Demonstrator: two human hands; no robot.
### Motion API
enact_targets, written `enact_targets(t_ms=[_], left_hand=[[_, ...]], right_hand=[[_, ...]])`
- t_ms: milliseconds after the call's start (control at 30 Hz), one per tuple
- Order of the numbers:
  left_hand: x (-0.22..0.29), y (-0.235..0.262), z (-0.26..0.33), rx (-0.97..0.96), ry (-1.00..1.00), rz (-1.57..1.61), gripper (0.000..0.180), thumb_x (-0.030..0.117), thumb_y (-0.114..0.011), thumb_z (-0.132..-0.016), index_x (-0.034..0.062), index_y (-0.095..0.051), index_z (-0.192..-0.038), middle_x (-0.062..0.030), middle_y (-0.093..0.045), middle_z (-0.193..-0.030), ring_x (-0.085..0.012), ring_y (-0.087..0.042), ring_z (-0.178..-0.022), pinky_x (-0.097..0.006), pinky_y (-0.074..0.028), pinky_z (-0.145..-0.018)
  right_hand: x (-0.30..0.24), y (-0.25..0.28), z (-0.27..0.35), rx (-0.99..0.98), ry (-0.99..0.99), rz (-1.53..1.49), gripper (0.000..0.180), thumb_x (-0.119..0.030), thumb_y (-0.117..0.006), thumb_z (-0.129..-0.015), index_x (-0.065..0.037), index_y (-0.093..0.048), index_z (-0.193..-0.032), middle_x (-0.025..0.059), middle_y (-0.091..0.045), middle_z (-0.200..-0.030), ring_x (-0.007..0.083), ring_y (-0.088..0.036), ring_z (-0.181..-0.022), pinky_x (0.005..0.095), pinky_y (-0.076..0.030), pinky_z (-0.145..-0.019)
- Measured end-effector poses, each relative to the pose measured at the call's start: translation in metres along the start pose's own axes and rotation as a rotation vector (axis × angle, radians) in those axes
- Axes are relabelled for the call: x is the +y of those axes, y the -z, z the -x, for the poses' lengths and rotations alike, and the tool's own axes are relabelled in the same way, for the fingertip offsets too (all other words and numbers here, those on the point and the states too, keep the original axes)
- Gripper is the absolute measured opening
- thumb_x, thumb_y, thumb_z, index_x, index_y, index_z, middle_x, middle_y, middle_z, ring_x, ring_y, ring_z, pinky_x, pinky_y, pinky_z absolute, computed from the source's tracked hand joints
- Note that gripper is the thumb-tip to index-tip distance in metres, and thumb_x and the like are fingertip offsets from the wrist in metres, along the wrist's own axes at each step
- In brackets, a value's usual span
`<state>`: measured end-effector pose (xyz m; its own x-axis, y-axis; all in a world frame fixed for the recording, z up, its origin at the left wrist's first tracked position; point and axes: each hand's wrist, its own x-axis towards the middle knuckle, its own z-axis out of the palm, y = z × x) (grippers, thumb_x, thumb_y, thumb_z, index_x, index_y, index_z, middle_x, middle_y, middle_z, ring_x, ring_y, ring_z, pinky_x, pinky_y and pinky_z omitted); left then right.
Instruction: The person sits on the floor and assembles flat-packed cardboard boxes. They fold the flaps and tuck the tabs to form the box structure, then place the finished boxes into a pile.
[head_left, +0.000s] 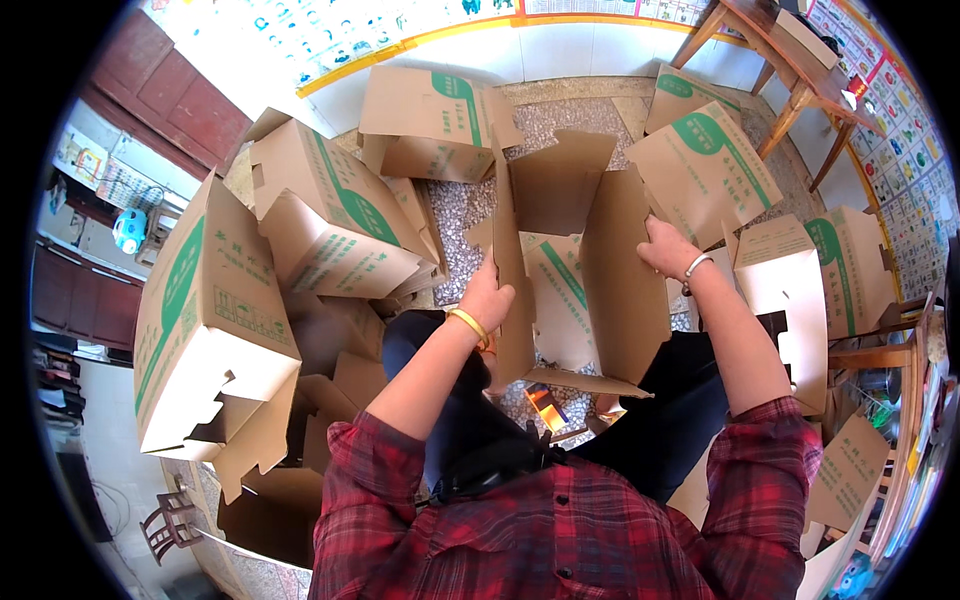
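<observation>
Between my knees I hold up a brown cardboard box, its plain inner walls facing me and its upper end open. My left hand is closed on the box's left wall near a notched flap. On the opposite side, my right hand grips the right wall's edge, fingers curled over it. Through the box's opening a printed carton panel with a green stripe shows; whether it belongs to this box I cannot tell. A small orange and yellow object lies on the floor below the box.
Printed cartons crowd around me: a tall one at left, a tilted one beside it, another ahead, more to the right. A wooden table stands at far right, a wooden chair by my right side.
</observation>
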<state>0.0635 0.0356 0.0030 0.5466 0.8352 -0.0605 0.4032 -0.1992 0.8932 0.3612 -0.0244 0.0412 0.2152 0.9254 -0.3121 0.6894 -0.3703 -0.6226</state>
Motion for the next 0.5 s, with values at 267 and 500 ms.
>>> enact_targets(t_ms=[267, 500], left_hand=[[0.025, 0.005, 0.011, -0.123, -0.026, -0.006, 0.058, 0.002, -0.047, -0.074, 0.0012, -0.036, -0.131, -0.0257, -0.055, -0.113, -0.0394, -0.052, -0.109, -0.036, -0.042, -0.092], [0.003, 0.007, 0.002, -0.111, 0.042, -0.014, 0.053, 0.003, -0.049, -0.074, 0.0003, -0.040, -0.127, -0.0256, -0.057, -0.111, -0.0390, -0.053, -0.106, -0.037, -0.043, -0.091]], right_hand=[[0.002, 0.039, -0.006, -0.057, -0.114, 0.006, 0.033, -0.009, -0.052, -0.075, 0.010, -0.045, -0.101, 0.0240, -0.059, -0.089, 0.0317, -0.064, -0.067, 0.0384, -0.056, -0.048], [-0.006, 0.016, -0.015, -0.081, -0.125, 0.009, 0.029, -0.007, -0.045, -0.079, 0.010, -0.044, -0.103, 0.0247, -0.058, -0.092, 0.0354, -0.065, -0.064, 0.0407, -0.054, -0.044]])
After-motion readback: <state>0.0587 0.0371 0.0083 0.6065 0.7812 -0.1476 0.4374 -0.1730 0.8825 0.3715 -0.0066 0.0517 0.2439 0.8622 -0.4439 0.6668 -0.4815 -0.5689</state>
